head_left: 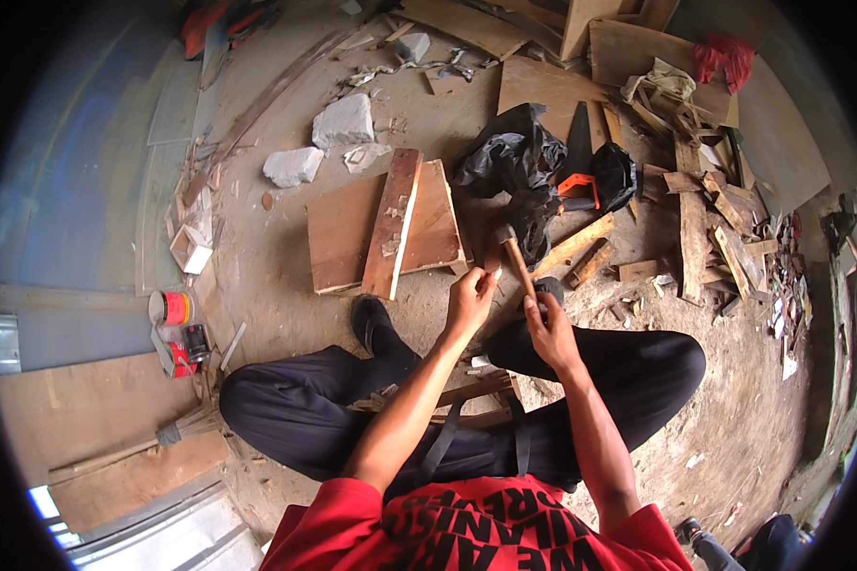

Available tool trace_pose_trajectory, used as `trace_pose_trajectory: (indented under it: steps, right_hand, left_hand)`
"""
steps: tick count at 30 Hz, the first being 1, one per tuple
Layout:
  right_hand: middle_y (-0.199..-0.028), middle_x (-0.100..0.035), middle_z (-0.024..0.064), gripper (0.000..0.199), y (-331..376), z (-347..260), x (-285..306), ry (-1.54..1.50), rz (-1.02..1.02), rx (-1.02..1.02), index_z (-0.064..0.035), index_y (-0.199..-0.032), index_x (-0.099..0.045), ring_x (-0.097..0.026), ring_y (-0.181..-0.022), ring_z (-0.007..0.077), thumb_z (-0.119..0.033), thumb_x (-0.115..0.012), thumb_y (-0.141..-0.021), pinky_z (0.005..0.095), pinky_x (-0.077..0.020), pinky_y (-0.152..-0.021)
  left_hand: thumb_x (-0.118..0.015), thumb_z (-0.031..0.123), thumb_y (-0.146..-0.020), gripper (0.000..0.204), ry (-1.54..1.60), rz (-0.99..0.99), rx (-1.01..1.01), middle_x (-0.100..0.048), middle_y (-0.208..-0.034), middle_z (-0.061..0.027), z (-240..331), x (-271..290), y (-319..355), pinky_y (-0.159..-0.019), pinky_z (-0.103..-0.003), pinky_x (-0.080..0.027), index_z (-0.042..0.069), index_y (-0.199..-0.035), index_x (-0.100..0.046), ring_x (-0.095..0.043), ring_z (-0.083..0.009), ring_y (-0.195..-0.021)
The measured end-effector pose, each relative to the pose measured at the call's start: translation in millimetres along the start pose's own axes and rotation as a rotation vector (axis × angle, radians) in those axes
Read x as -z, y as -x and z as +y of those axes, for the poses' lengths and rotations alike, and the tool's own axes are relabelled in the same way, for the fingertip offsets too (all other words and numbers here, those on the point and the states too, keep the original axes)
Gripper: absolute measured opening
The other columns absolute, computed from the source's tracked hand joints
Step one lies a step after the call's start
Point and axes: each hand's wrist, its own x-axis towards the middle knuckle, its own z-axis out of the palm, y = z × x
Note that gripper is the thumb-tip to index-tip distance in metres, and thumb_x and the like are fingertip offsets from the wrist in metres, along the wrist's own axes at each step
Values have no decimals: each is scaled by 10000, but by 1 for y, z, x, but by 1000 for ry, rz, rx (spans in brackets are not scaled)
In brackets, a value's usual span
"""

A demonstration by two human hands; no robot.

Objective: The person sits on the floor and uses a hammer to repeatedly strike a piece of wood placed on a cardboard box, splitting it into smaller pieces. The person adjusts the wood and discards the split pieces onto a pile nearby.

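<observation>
My right hand grips the wooden handle of a hammer, whose metal head points up and away from me. Just left of it, my left hand is closed in a pinch, its fingertips close to the hammer. Whatever those fingers hold is too small to make out. Beyond my left hand, a reddish-brown wooden plank lies across a low board on the floor. Both hands are above the ground between my bent legs, apart from the plank.
A handsaw with an orange handle lies by black plastic bags. Scrap wood is heaped at the right. Pale broken blocks lie beyond the board. Cans stand at the left. Another person's leg shows at lower right.
</observation>
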Motion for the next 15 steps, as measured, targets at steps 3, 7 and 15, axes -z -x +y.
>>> trace_pose_trajectory:
  steps: [3,7,15]
  right_hand:
    - [-850,-686,213,452,-3,6,2,-56,9,-55,15,-1226,-595,-691,-789,320,-393,-549,-1038,421,-517,-712]
    - [-850,-694,198,449,-1,9,3,-70,23,-69,7,-1217,-603,-694,-800,297,-401,-548,-1039,407,-520,-723]
    - [-963,-710,248,478,1,12,-1,-84,-1,-73,19,-1221,-601,-718,-938,354,-418,-548,-1036,440,-532,-804]
  left_hand:
    - [-717,371,-944,495,130,82,-166,-693,-978,-149,0,-6,-6,-709,-361,-538,-7,-1223,-561,-660,-239,-791]
    - [-745,390,-902,777,-389,256,-244,-537,-1383,-216,0,52,-40,-1063,-504,-420,37,-1484,-370,-535,-354,-1255]
    - [-826,473,-768,960,-713,386,130,-479,-1410,-277,-45,127,-41,-1102,-570,-358,-18,-1470,-392,-460,-433,-1324]
